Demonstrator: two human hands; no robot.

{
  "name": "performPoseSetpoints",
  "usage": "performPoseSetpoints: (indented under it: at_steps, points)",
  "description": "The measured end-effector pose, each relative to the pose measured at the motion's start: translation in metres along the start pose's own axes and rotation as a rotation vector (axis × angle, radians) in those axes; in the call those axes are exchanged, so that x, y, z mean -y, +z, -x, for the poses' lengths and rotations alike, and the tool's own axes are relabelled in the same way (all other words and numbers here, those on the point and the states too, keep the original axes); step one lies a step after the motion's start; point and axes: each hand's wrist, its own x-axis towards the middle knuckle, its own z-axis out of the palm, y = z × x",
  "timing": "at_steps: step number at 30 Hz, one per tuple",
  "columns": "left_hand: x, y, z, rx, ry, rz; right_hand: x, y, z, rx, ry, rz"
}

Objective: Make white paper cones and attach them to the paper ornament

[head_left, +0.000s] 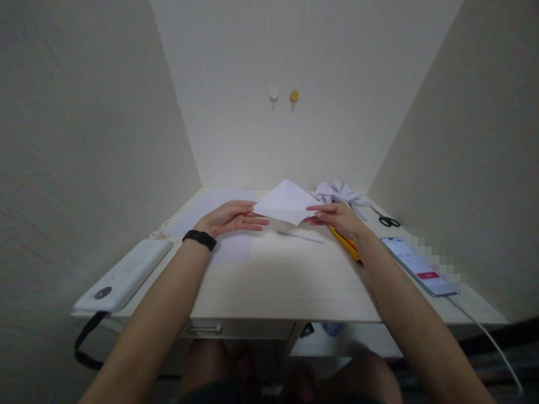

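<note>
Both of my hands hold a folded white sheet of paper (285,203) above the light wooden desk (273,280). The paper forms a pointed, triangle-like shape with its tip up. My left hand (231,217), with a black band on the wrist, pinches the paper's left corner. My right hand (337,217) pinches the right corner. A flat white sheet (219,221) lies on the desk under my left hand.
A pen (300,236) lies on the desk below the paper. A yellow tool (346,244) sits under my right wrist. Crumpled white paper (339,192) and black scissors (387,220) are at the back right. A phone (419,266) with a cable lies right; a white device (124,276) lies left.
</note>
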Motion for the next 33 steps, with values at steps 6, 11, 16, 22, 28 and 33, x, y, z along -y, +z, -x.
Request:
performPoseSetpoints:
  at_steps: [6, 11, 16, 22, 28, 33]
  points:
    - [0.008, 0.001, -0.005, 0.157, -0.060, -0.003, 0.000, 0.004, 0.003, 0.132, 0.050, 0.071]
    - [0.019, -0.002, -0.011, 0.197, -0.047, 0.063, -0.002, 0.007, 0.000, 0.207, 0.086, 0.211]
    - [0.024, 0.003, -0.020, 0.142, -0.039, 0.077, -0.003, 0.006, 0.000, 0.272, 0.056, 0.284]
    - [0.031, 0.012, -0.026, 0.090, -0.050, -0.114, -0.005, 0.010, 0.001, 0.318, 0.033, 0.296]
    - [0.034, 0.017, -0.025, 0.085, -0.022, -0.123, -0.006, 0.014, 0.000, 0.303, 0.017, 0.295]
    - [0.039, 0.018, -0.031, -0.098, 0.117, -0.145, -0.015, 0.022, -0.004, 0.092, 0.015, 0.145]
